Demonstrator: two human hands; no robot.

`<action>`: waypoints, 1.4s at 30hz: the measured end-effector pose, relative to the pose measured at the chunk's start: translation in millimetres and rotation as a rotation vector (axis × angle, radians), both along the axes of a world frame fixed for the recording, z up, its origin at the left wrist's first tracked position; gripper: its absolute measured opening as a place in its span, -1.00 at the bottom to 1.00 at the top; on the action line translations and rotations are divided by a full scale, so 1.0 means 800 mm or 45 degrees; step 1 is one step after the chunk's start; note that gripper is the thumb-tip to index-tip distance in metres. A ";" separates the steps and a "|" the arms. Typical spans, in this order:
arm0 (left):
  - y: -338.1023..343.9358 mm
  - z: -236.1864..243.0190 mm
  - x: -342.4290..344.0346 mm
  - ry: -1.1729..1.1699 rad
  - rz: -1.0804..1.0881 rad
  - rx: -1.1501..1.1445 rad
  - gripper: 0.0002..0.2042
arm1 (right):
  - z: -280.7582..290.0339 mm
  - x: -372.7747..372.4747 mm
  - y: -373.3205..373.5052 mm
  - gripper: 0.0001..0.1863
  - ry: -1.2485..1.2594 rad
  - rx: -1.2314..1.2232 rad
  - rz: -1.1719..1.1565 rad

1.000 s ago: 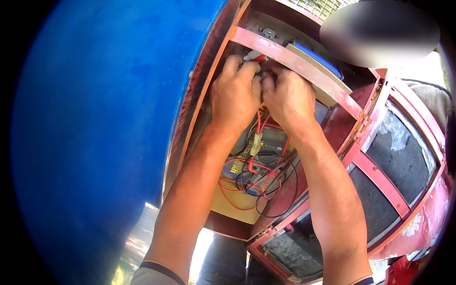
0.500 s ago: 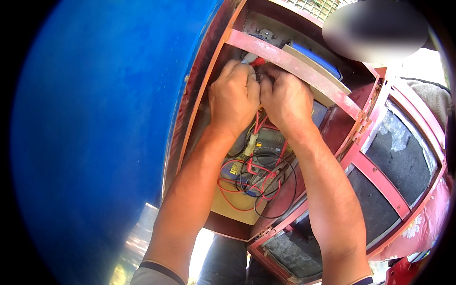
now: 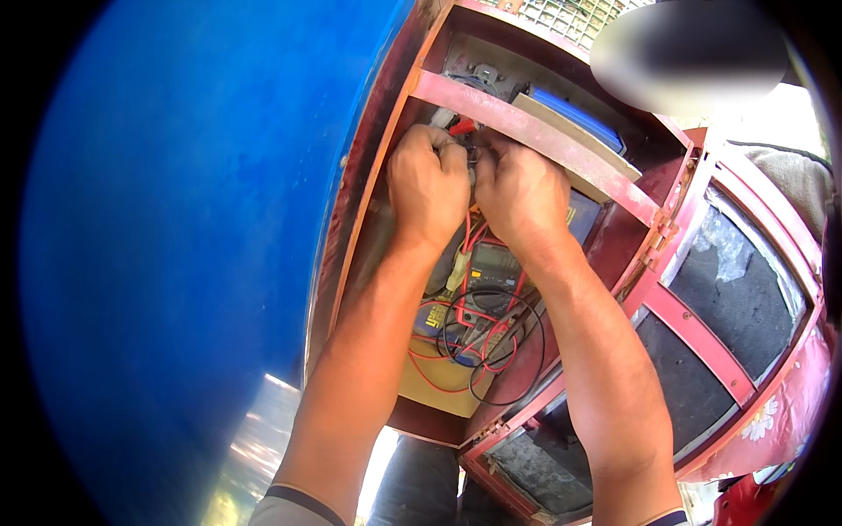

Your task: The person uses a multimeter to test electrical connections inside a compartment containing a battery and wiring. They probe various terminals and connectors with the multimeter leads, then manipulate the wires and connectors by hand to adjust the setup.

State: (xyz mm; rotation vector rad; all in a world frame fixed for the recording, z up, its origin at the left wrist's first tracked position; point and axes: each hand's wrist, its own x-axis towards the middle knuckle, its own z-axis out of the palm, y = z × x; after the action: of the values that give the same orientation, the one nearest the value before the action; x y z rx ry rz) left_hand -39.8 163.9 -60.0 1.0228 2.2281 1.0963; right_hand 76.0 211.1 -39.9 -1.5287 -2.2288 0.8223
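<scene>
Pinching thin red wires (image 3: 465,230) under the red crossbar (image 3: 535,131), our left hand (image 3: 428,188) and right hand (image 3: 519,195) are closed on them; they look light, limp, fragile, best held by the insulation near the ends, above the multimeter (image 3: 491,279).

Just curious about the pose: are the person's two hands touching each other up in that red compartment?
Cannot tell. In the head view the left hand and right hand sit knuckle to knuckle, with a thin dark line between them that could be a gap or a shadow.
</scene>
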 end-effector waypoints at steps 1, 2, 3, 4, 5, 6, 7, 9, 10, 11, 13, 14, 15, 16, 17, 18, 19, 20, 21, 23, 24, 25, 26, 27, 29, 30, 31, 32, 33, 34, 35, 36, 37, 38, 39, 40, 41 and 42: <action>-0.001 0.000 0.001 0.013 0.004 -0.014 -0.89 | 0.000 0.000 0.000 -0.74 -0.008 0.002 0.005; -0.002 -0.001 0.003 0.025 0.008 -0.028 -0.89 | -0.001 0.000 0.001 -0.74 -0.016 0.003 0.011; -0.003 -0.001 0.004 0.037 0.012 -0.043 -0.89 | -0.002 0.001 0.001 -0.75 -0.014 0.007 0.015; -0.005 -0.003 0.003 0.094 0.001 -0.033 -0.88 | -0.002 0.002 0.001 -0.75 -0.008 0.012 0.020; -0.007 -0.006 0.002 0.151 -0.011 -0.023 -0.87 | -0.001 0.002 0.001 -0.76 -0.003 0.017 0.025; -0.009 -0.008 0.001 0.208 -0.022 -0.013 -0.86 | -0.001 0.001 0.001 -0.76 0.007 0.009 0.023; -0.011 -0.008 0.002 0.193 -0.016 0.002 -0.87 | -0.001 0.001 0.001 -0.77 0.011 0.000 0.020; -0.017 -0.010 0.005 0.163 -0.003 0.033 -0.88 | 0.000 0.002 0.001 -0.77 0.016 -0.007 0.015; -0.019 -0.010 0.007 0.177 -0.002 0.047 -0.89 | 0.000 0.002 0.000 -0.78 0.019 -0.005 0.013; -0.021 -0.011 0.008 0.191 -0.002 0.061 -0.89 | 0.000 0.002 0.000 -0.78 0.021 -0.004 0.012; -0.025 -0.013 0.010 0.212 -0.004 0.075 -0.90 | 0.001 0.001 0.001 -0.78 0.000 -0.043 0.008; -0.027 -0.014 0.010 0.219 -0.007 0.075 -0.90 | 0.002 0.001 0.001 -0.78 -0.009 -0.062 0.007; -0.029 -0.015 0.010 0.225 -0.010 0.075 -0.91 | 0.002 0.001 0.001 -0.78 0.003 -0.052 0.005; -0.032 -0.017 0.011 0.184 0.022 0.115 -0.92 | 0.002 0.000 0.000 -0.79 0.017 -0.041 0.002; -0.034 -0.019 0.013 0.143 0.054 0.154 -0.93 | 0.001 0.000 -0.001 -0.79 0.031 -0.030 0.000; -0.036 -0.021 0.014 0.103 0.086 0.194 -0.93 | 0.001 -0.001 -0.001 -0.78 0.029 -0.025 -0.006; -0.038 -0.020 0.015 0.016 0.076 0.212 -0.93 | 0.000 -0.001 -0.001 -0.78 0.024 -0.020 -0.013; -0.040 -0.020 0.014 -0.071 0.066 0.229 -0.93 | -0.001 0.000 -0.001 -0.78 0.019 -0.015 -0.020; -0.041 -0.019 0.014 -0.157 0.056 0.246 -0.92 | -0.002 0.000 -0.001 -0.77 0.026 -0.015 -0.026; -0.039 -0.011 0.017 -0.261 0.048 0.262 -0.87 | -0.004 0.002 -0.002 -0.76 0.036 -0.021 -0.037; -0.038 -0.007 0.018 -0.313 0.045 0.270 -0.85 | -0.005 0.003 -0.002 -0.76 0.041 -0.009 -0.038; -0.036 -0.005 0.017 -0.167 -0.053 0.288 -0.84 | -0.005 0.002 -0.002 -0.75 0.047 0.003 -0.037; -0.034 -0.002 0.013 -0.022 -0.150 0.306 -0.82 | -0.005 0.002 -0.002 -0.75 0.052 0.014 -0.037; -0.034 -0.001 0.010 0.124 -0.248 0.322 -0.81 | -0.004 0.003 -0.002 -0.76 0.060 0.017 -0.035; -0.033 0.003 0.007 0.152 -0.310 0.242 -0.80 | -0.004 0.003 -0.002 -0.76 0.079 0.025 -0.031; -0.031 0.004 0.005 0.187 -0.329 0.193 -0.80 | -0.004 0.003 -0.002 -0.77 0.086 0.029 -0.025; -0.028 0.006 0.003 0.223 -0.348 0.144 -0.80 | -0.004 0.003 -0.002 -0.77 0.093 0.033 -0.020; -0.026 0.005 0.000 0.187 -0.345 0.130 -0.81 | -0.004 0.003 -0.002 -0.77 0.100 0.037 -0.015; -0.023 0.005 -0.003 0.151 -0.342 0.116 -0.81 | -0.004 0.004 -0.002 -0.78 0.098 0.023 -0.018; -0.020 0.005 -0.005 0.115 -0.340 0.102 -0.82 | -0.004 0.004 -0.002 -0.78 0.095 0.010 -0.022; -0.020 0.006 -0.004 0.106 -0.320 0.108 -0.82 | -0.003 0.004 -0.002 -0.78 0.092 -0.003 -0.026; -0.021 0.007 -0.003 0.098 -0.299 0.114 -0.83 | -0.004 0.004 -0.002 -0.78 0.089 0.009 -0.026; -0.022 0.009 -0.001 0.090 -0.279 0.118 -0.83 | -0.005 0.004 -0.002 -0.78 0.087 0.020 -0.027; -0.024 0.012 0.000 0.044 -0.273 0.094 -0.82 | -0.005 0.004 -0.003 -0.78 0.084 0.030 -0.028; -0.026 0.015 0.001 -0.002 -0.267 0.070 -0.80 | -0.006 0.004 -0.002 -0.78 0.085 0.041 -0.026; -0.028 0.016 0.002 -0.052 -0.259 0.046 -0.79 | -0.006 0.004 -0.002 -0.78 0.082 0.051 -0.023; -0.026 0.015 0.003 -0.014 -0.270 0.019 -0.78 | -0.007 0.005 -0.002 -0.78 0.078 0.061 -0.020; -0.023 0.013 0.004 0.024 -0.282 -0.008 -0.78 | -0.008 0.007 -0.003 -0.77 0.085 0.042 -0.029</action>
State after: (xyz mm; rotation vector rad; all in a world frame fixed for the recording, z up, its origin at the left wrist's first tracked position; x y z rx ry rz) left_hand -36.2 145.3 -49.4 1.2472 2.0716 0.9859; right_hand 81.3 208.7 -46.5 -1.4867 -2.1629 0.8141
